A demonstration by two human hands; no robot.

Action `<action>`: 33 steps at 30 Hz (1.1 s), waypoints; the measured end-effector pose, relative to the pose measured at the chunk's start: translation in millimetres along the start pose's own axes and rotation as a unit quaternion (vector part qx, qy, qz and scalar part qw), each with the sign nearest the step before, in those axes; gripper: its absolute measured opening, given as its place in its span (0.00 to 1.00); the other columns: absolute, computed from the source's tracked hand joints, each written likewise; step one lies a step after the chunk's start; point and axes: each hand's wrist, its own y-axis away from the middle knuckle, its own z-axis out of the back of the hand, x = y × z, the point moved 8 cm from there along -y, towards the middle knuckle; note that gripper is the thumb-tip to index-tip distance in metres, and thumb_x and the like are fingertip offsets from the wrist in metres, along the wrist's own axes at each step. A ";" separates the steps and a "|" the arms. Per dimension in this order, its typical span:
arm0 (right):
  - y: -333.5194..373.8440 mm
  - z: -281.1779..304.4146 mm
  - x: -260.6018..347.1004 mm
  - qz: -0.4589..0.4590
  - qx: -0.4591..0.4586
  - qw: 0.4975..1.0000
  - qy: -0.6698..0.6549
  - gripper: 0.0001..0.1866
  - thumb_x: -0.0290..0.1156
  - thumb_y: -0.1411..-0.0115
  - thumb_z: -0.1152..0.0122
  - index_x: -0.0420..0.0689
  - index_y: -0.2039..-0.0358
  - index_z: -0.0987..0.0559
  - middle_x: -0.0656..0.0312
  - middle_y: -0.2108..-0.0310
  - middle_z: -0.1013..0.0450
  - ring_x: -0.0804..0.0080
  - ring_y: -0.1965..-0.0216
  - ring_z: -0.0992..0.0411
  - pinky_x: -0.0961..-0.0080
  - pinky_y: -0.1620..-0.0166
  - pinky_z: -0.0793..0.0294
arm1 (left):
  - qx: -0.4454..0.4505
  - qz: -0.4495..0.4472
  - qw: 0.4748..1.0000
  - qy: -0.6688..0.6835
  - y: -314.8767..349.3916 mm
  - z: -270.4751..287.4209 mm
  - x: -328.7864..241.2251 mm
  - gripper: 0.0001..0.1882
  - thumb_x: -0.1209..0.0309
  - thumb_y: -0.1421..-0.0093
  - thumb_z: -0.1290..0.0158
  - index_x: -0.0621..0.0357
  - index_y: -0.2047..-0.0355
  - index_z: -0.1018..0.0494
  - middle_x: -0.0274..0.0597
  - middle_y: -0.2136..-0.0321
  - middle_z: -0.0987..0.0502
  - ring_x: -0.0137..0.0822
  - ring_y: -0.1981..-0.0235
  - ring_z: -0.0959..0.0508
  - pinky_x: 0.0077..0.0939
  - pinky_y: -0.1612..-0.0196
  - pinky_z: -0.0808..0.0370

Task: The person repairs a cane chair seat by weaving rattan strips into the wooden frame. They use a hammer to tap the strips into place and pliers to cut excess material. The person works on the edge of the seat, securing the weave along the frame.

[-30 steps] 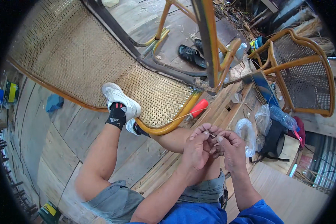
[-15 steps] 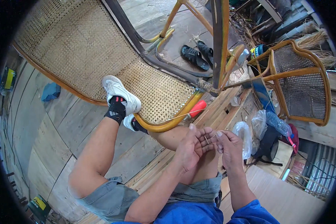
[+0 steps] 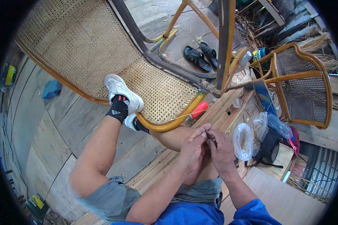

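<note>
Above the right leg (image 3: 168, 139), left hand (image 3: 193, 150) and right hand (image 3: 221, 152) meeting, fingers bent, grip unclear, woven cane seat (image 3: 157, 95) ahead, yellow-labelled container (image 3: 37, 204) lower left.

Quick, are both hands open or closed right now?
Left hand: curled against the other one; whether its grip is shut on anything can't be told.
Right hand: curled too; its grip can't be told either.
</note>
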 end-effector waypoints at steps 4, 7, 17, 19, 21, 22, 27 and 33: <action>-5.5 -13.2 -9.4 -0.030 0.008 0.996 -0.084 0.10 0.19 0.46 0.47 0.41 0.62 0.26 0.53 0.68 0.28 0.58 0.66 0.27 0.71 0.62 0.29 | -0.006 -0.043 0.999 -0.022 -7.0 6.8 3.3 0.17 0.76 0.36 0.62 0.64 0.47 0.37 0.43 0.52 0.30 0.32 0.51 0.29 0.28 0.46 0.32; -11.5 -15.4 -8.5 -0.049 0.000 0.992 -0.119 0.09 0.19 0.46 0.46 0.41 0.63 0.25 0.56 0.70 0.28 0.63 0.68 0.27 0.74 0.63 0.29 | -0.027 -0.052 0.998 -0.030 -7.4 17.2 -3.9 0.15 0.75 0.35 0.61 0.62 0.49 0.35 0.40 0.56 0.28 0.29 0.57 0.27 0.23 0.54 0.28; -44.9 -34.6 -17.7 0.039 0.081 0.986 -0.138 0.05 0.21 0.45 0.44 0.40 0.66 0.25 0.62 0.71 0.29 0.76 0.72 0.30 0.78 0.68 0.30 | -0.079 0.017 0.968 -0.237 -14.7 47.6 -24.6 0.10 0.65 0.37 0.52 0.56 0.64 0.26 0.28 0.77 0.28 0.18 0.85 0.36 0.13 0.84 0.42; -47.3 -44.9 -40.8 -0.047 0.083 0.980 -0.177 0.05 0.21 0.44 0.45 0.40 0.65 0.26 0.65 0.71 0.30 0.78 0.72 0.31 0.79 0.69 0.31 | -0.111 -0.009 0.916 -0.386 -17.5 50.5 -45.7 0.11 0.64 0.38 0.52 0.58 0.66 0.26 0.29 0.78 0.28 0.20 0.82 0.33 0.16 0.82 0.38; -50.4 -55.7 -57.3 -0.120 0.104 0.956 -0.246 0.05 0.22 0.42 0.47 0.41 0.64 0.27 0.67 0.71 0.30 0.81 0.72 0.31 0.81 0.70 0.31 | -0.143 -0.097 0.837 -0.520 -37.1 68.7 -75.4 0.12 0.65 0.39 0.51 0.61 0.69 0.25 0.33 0.78 0.27 0.27 0.79 0.29 0.23 0.77 0.32; -53.0 -56.0 -59.3 -0.151 0.122 0.937 -0.292 0.05 0.22 0.42 0.47 0.41 0.64 0.28 0.68 0.71 0.31 0.82 0.72 0.31 0.82 0.70 0.31 | -0.156 -0.169 0.785 -0.575 -50.5 80.1 -91.7 0.13 0.65 0.40 0.50 0.63 0.71 0.25 0.37 0.78 0.25 0.32 0.77 0.26 0.28 0.73 0.29; -54.6 -68.2 -43.9 -0.170 0.178 0.916 -0.316 0.06 0.21 0.41 0.49 0.42 0.63 0.28 0.68 0.73 0.31 0.86 0.71 0.32 0.86 0.69 0.32 | 0.029 -0.102 0.561 -0.821 -91.3 62.9 -107.7 0.09 0.71 0.49 0.47 0.62 0.69 0.25 0.50 0.71 0.23 0.47 0.68 0.23 0.37 0.66 0.28; -58.4 -77.6 -28.1 -0.113 0.217 0.935 -0.257 0.05 0.21 0.43 0.47 0.40 0.66 0.27 0.68 0.74 0.30 0.85 0.72 0.33 0.85 0.67 0.32 | 0.089 0.016 0.522 -0.848 -108.5 61.2 -99.5 0.09 0.74 0.54 0.43 0.60 0.70 0.24 0.48 0.75 0.23 0.43 0.71 0.23 0.35 0.68 0.29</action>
